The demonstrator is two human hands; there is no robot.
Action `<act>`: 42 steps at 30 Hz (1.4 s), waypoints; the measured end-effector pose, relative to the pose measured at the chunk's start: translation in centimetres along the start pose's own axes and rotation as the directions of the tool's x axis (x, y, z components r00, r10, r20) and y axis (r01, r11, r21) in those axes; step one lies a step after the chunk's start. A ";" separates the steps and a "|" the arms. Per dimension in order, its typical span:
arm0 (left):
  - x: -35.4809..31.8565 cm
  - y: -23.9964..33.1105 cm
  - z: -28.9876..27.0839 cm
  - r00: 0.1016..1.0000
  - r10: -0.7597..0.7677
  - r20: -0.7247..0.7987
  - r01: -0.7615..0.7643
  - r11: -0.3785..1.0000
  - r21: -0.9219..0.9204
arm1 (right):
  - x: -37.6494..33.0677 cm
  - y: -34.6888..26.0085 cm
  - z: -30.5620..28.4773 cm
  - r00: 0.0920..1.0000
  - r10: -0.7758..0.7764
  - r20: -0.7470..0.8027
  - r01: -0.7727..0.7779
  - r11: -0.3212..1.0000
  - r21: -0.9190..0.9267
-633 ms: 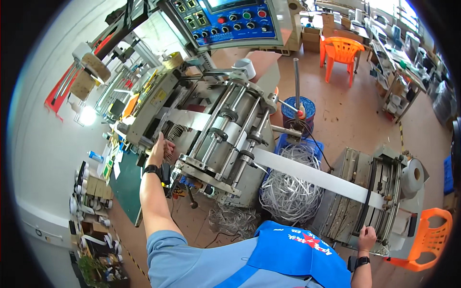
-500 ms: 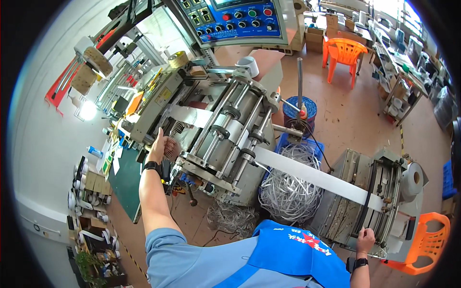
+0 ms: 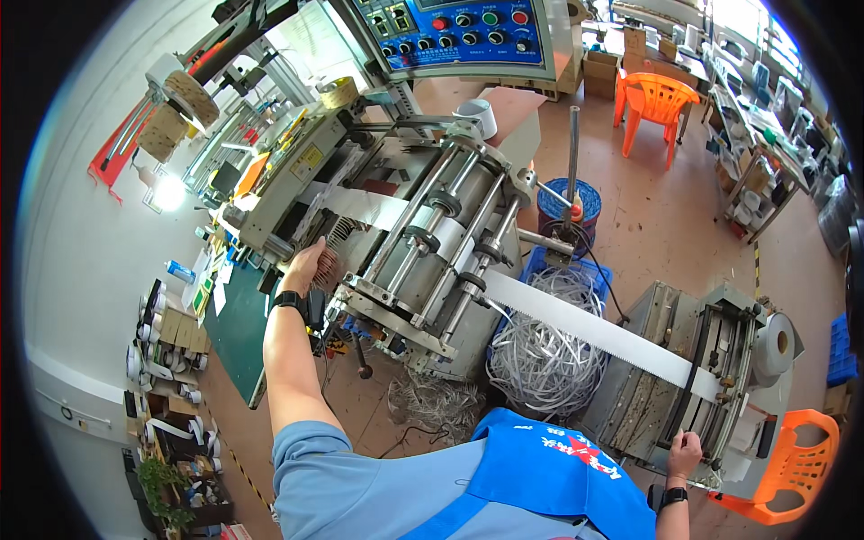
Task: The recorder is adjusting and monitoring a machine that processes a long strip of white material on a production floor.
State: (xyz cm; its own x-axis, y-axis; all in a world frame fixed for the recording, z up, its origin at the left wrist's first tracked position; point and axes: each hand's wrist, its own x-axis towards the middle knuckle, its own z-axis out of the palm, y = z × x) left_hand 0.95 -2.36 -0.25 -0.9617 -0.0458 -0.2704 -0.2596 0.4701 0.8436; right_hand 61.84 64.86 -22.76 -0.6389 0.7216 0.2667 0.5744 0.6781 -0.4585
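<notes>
My left hand [image 3: 308, 261] reaches to the near left corner of a grey roller machine [image 3: 396, 247]. Its fingers curl against a ribbed, brownish round part [image 3: 326, 268], and their tips are partly hidden. At the lower right, my right hand [image 3: 684, 454] is closed at the near end of a slim black bar [image 3: 691, 396] on a second, smaller machine [image 3: 650, 342]. A white strip with one toothed edge [image 3: 585, 326] stretches between the two machines. It passes under the black bar, and a white roll [image 3: 776, 345] sits beyond it.
Below the strip, a blue crate [image 3: 605, 279] overflows with tangled thin white waste strips [image 3: 549, 360]. A control panel [image 3: 459, 36] hangs over the far side. Orange chairs [image 3: 660, 101] stand at the far right and near right [image 3: 792, 468]. A dark cable [image 3: 614, 292] droops beside the crate.
My left hand has turned over the ribbed part, its thumb no longer sticking up. My right hand stays at the black bar. The whole view has shifted slightly.
</notes>
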 end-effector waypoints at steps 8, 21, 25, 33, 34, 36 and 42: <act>-1.1 1.0 0.5 1.000 -0.009 0.010 0.009 1.000 0.025 | 0.0 -0.1 0.0 1.000 0.017 -0.006 -0.017 1.000 -0.020; 1.2 6.3 0.5 0.989 -0.045 0.142 -0.013 0.922 0.387 | 0.0 0.4 0.3 0.999 0.043 -0.017 -0.044 0.998 -0.039; 4.9 9.5 3.1 0.686 0.623 0.375 -0.665 0.328 0.671 | -0.1 0.7 0.8 0.998 0.051 -0.028 -0.053 0.997 -0.057; 5.7 12.6 8.2 0.844 0.474 0.250 -0.519 0.603 0.606 | -0.3 1.9 1.6 0.996 0.060 -0.066 -0.069 0.987 -0.148; 6.0 12.5 8.0 0.859 0.449 0.244 -0.496 0.619 0.609 | -0.3 1.9 1.6 0.996 0.070 -0.061 -0.079 0.985 -0.153; 6.6 11.5 7.1 0.893 0.387 0.229 -0.440 0.649 0.620 | -0.3 2.0 1.7 0.993 0.105 -0.049 -0.111 0.980 -0.168; 7.9 4.5 0.8 0.861 0.495 0.117 -0.452 0.639 0.623 | -0.3 2.0 1.8 0.995 0.095 -0.043 -0.101 0.981 -0.167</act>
State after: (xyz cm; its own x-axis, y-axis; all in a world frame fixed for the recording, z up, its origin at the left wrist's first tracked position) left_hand -7.75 0.07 1.01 -0.9461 0.2966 0.1301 0.3239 0.8699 0.3720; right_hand 62.24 65.77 -25.23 -0.5587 0.7880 0.2586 0.7131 0.6156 -0.3354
